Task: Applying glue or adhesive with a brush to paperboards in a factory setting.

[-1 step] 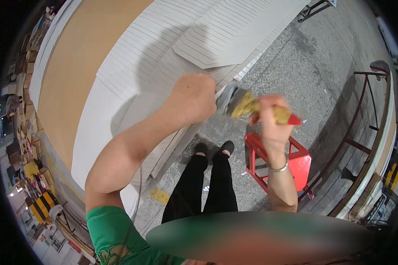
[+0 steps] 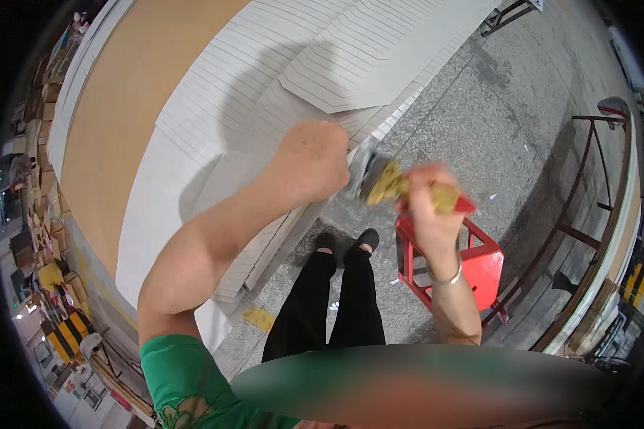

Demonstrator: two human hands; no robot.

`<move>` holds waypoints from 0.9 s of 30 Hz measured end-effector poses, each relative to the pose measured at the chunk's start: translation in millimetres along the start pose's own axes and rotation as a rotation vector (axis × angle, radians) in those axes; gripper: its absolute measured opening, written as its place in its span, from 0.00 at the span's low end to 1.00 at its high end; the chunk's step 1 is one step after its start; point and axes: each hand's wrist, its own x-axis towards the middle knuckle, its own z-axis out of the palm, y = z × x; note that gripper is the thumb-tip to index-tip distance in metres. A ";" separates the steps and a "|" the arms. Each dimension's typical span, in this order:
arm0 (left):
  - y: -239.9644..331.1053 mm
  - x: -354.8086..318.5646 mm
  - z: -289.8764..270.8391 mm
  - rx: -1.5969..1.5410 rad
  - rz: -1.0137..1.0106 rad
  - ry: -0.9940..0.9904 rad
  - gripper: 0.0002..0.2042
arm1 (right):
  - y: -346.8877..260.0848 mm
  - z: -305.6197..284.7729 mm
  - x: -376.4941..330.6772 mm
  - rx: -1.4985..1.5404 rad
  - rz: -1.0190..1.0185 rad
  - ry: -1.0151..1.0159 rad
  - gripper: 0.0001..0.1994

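Observation:
My right hand (image 2: 435, 207) is wrapped around the handle of a brush (image 2: 388, 182), smeared by motion. The handle is yellow with a red end, and the brush's grey head meets the front edge of a stack of white sheets (image 2: 365, 68) with dark parallel lines. Close to that spot, my left hand (image 2: 311, 154) is closed in a fist at the stack's edge. Its fingers point away from view, so whatever they grip is hidden.
A red stool (image 2: 483, 268) stands on the speckled floor below my right forearm. A brown board surface (image 2: 143, 107) lies left of the sheets. At the right runs a curved table edge with a dark metal frame (image 2: 576, 193). My feet are close to the stack.
My right hand and the brush have shifted slightly left and down, along the stack's edge. My left hand stays in nearly the same place.

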 end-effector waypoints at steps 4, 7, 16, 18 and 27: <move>-2.4 -4.8 -3.8 -0.007 0.006 0.009 0.08 | -14.0 2.1 -1.2 0.007 0.007 -0.034 0.01; -2.3 -4.6 -3.7 -0.017 -0.012 -0.001 0.08 | -15.6 8.7 7.1 0.079 0.082 0.148 0.03; -1.2 3.4 11.0 0.035 0.107 0.168 0.05 | -45.9 -64.7 -4.5 0.205 0.036 0.258 0.03; -8.0 -2.6 11.4 0.064 0.018 0.103 0.07 | -50.5 -89.9 -0.8 0.238 0.023 0.306 0.03; -38.9 6.0 33.4 0.344 -0.171 -0.226 0.48 | -59.6 -236.1 27.6 0.168 0.127 0.646 0.08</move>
